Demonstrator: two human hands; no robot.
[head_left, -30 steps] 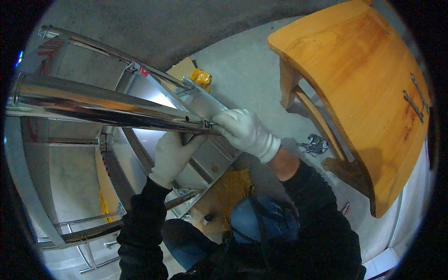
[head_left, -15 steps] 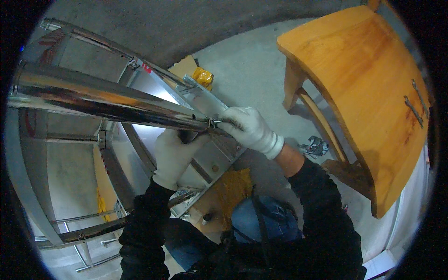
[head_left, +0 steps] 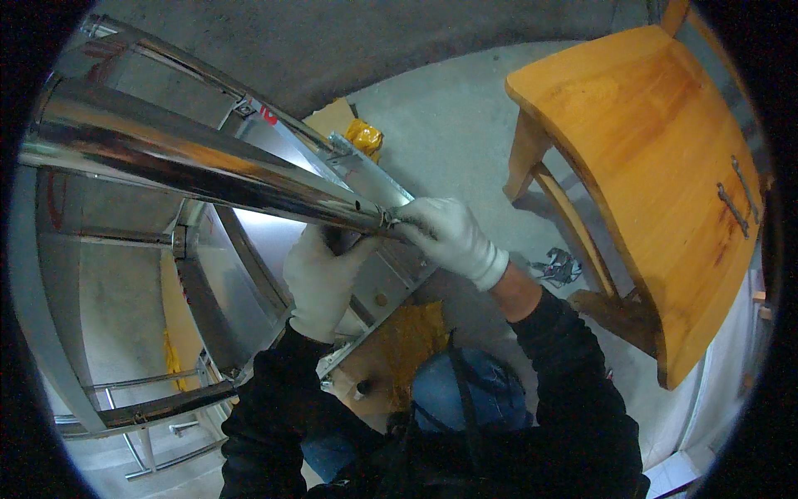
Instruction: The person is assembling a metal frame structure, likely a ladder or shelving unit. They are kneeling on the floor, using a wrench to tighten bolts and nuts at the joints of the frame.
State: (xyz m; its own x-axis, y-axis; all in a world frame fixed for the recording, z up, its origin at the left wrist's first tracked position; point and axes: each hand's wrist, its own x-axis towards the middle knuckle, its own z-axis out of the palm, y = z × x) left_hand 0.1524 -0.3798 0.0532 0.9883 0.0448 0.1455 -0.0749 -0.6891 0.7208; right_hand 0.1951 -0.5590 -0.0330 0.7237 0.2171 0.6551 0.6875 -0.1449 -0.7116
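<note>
A shiny metal tube (head_left: 208, 162) runs from the upper left to the middle, narrowing toward me. Beneath its near end, my left hand (head_left: 318, 279), in a white glove, is closed with fingers curled up against the tube. My right hand (head_left: 453, 237), gloved too, pinches at the tip of the tube, beside a small metal fitting (head_left: 385, 218). What sits between the right fingertips is too small and covered to make out. A dark hole shows in the tube wall near that end. The tube belongs to or lies over a metal frame (head_left: 237, 283) with sheet panels.
On the right stands a wooden chair (head_left: 615, 125) with two wrenches (head_left: 733, 209) lying on its seat. Crumpled foil-like wrapping (head_left: 559, 266) lies on the floor beside it. Yellow plastic (head_left: 364, 137) and cardboard (head_left: 386, 349) lie near the frame.
The view has shifted slightly, and the tube's near end sits a little lower and further right. Both hands keep their hold at it; the small fitting looks turned a little.
</note>
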